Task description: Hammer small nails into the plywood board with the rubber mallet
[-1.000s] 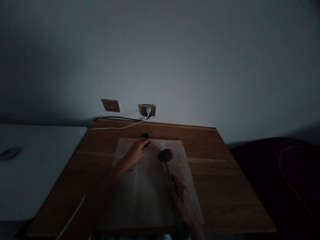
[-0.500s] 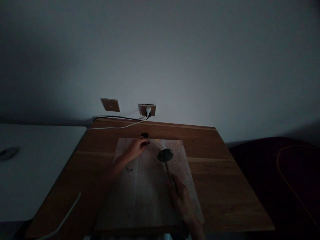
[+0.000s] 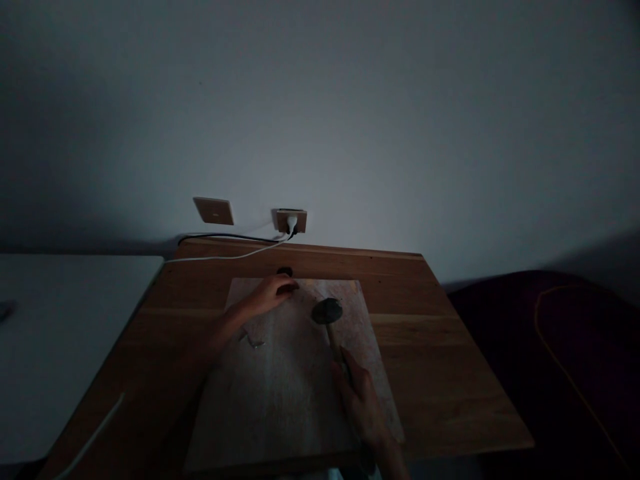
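My right hand (image 3: 364, 403) is wrapped round the wooden handle of a mallet (image 3: 327, 311). The mallet's dark, thick head is over the far part of a pale, worn board (image 3: 280, 400). Near the board's far edge, left of the mallet head, my left hand (image 3: 275, 292) has its fingers curled and drawn together. Whatever they may pinch is too dark and small to make out. A thin, bent, shiny piece (image 3: 254, 343) lies on the board beside my left forearm. Just beyond my left hand sits a small dark round thing (image 3: 285, 271).
Under the board is a wooden table (image 3: 450, 387), its back against a pale wall. Cables (image 3: 225, 257) run from a wall socket (image 3: 291, 221) along the table's back. A white surface (image 3: 75, 347) adjoins on the left; dark cloth-like material (image 3: 530, 347) lies right. The light is dim.
The view has shifted slightly, so most things appear further left. My left forearm has moved, showing more of the bent shiny piece. My left fingers are slightly nearer the mallet head.
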Demonstrator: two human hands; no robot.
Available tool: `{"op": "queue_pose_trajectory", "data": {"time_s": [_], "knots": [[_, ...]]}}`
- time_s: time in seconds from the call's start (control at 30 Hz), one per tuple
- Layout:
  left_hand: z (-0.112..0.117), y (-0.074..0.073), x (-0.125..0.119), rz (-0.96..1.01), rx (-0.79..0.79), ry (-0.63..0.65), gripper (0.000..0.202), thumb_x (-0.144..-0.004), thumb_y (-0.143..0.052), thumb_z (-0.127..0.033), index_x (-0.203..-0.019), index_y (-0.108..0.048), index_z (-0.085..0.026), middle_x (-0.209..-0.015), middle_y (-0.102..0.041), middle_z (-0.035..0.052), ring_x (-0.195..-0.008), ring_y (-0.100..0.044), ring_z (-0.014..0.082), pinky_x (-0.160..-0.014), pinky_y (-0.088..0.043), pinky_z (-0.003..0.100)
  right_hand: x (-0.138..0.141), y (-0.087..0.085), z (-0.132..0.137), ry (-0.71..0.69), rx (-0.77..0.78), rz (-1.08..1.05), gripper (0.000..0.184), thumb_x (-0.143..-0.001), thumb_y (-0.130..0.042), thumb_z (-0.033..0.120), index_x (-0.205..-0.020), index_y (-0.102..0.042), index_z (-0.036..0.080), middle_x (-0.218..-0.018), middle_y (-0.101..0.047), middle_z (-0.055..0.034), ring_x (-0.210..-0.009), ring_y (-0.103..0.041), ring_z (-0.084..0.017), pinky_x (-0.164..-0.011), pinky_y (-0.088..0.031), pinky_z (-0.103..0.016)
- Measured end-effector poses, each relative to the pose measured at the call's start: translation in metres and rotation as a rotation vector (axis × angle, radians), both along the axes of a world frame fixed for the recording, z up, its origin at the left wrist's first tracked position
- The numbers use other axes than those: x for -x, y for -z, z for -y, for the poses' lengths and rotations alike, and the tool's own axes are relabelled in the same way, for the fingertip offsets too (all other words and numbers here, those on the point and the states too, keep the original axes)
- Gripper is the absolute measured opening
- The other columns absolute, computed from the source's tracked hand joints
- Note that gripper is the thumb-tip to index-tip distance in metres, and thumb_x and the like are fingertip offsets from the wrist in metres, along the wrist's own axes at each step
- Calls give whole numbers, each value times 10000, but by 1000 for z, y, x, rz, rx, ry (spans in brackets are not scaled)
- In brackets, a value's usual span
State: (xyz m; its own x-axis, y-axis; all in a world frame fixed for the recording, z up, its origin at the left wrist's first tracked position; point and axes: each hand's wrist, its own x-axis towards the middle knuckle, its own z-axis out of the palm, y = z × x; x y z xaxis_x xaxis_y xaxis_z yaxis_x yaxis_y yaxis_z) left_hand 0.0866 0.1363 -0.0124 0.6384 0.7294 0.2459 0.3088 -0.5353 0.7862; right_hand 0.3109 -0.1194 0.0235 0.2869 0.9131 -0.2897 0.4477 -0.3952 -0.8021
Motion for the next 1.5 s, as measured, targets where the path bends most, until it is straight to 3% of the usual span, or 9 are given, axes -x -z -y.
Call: {"op": "queue_pose_trajectory", "data": {"time_s": [0.13, 0.33, 0.5, 0.63, 0.83, 1.0, 1.2, 1.37, 1.5], "knots": [[-6, 2, 2, 30, 9, 16, 222, -859, -700, -100, -1046, -788, -182, -1092, -774, 82, -966, -759, 209, -861, -600, 304, 0, 0, 0, -3, 50, -49, 815, -959, -500, 728, -1469, -683, 119, -1460, -713, -174, -1392, -634, -362, -1183, -494, -447], [-15, 1, 9, 11, -16, 62, 161, -874, -784, -172, -1031, -813, -192, -1201, -755, 111, -1127, -735, 251, -1011, -584, 384, -1, 7, 4, 69, 70, -44, 897, -945, -545, 751, -1524, -624, 70, -1505, -673, -205, -1455, -575, -367, -1221, -453, -476], [-12, 2, 8, -3, -33, 52, 117, -858, -820, -167, -969, -805, -201, -1223, -750, 107, -1153, -726, 254, -1051, -577, 396, -1, 17, 8, 119, 97, -44, 951, -896, -544, 847, -1521, -641, 137, -1480, -694, -177, -1442, -588, -364, -1204, -474, -455], [-9, 4, 6, 8, -21, 7, 126, -840, -828, -162, -953, -782, -195, -1152, -745, 95, -1095, -732, 240, -993, -584, 359, -3, 24, 8, 121, 120, -20, 1023, -865, -516, 904, -1535, -628, 140, -1471, -694, -180, -1442, -588, -360, -1199, -477, -429], [-3, 3, 6, 3, -20, -5, 97, -843, -793, -143, -908, -748, -201, -1021, -735, 57, -965, -727, 213, -885, -573, 311, -2, 18, 6, 89, 115, -29, 985, -892, -508, 864, -1523, -638, 119, -1455, -703, -191, -1414, -608, -371, -1198, -474, -449], [5, -1, 6, -2, -17, 23, 87, -875, -725, -139, -930, -747, -203, -955, -757, 45, -920, -729, 211, -882, -569, 316, -2, 21, 9, 113, 101, -41, 919, -918, -539, 815, -1529, -632, 135, -1468, -696, -178, -1434, -590, -366, -1204, -470, -459], [12, 0, 6, 22, 1, -10, 186, -851, -698, -135, -1025, -729, -194, -947, -761, 38, -827, -720, 190, -762, -555, 283, -2, 22, 9, 113, 108, -55, 971, -911, -537, 845, -1547, -613, 114, -1461, -699, -193, -1434, -591, -371, -1204, -470, -455], [11, 3, 6, 28, 16, 6, 195, -847, -704, -144, -1035, -726, -191, -987, -764, 44, -858, -723, 189, -793, -555, 290, -3, 24, 8, 115, 89, -65, 934, -905, -557, 843, -1512, -655, 139, -1456, -707, -183, -1425, -595, -381, -1195, -477, -471], [9, 3, 8, 11, 13, -12, 170, -850, -791, -244, -1001, -729, -192, -980, -745, 47, -890, -712, 207, -808, -558, 306, -4, 25, 8, 128, 102, -74, 955, -894, -569, 838, -1529, -637, 127, -1459, -702, -189, -1425, -597, -385, -1203, -472, -473]]}}
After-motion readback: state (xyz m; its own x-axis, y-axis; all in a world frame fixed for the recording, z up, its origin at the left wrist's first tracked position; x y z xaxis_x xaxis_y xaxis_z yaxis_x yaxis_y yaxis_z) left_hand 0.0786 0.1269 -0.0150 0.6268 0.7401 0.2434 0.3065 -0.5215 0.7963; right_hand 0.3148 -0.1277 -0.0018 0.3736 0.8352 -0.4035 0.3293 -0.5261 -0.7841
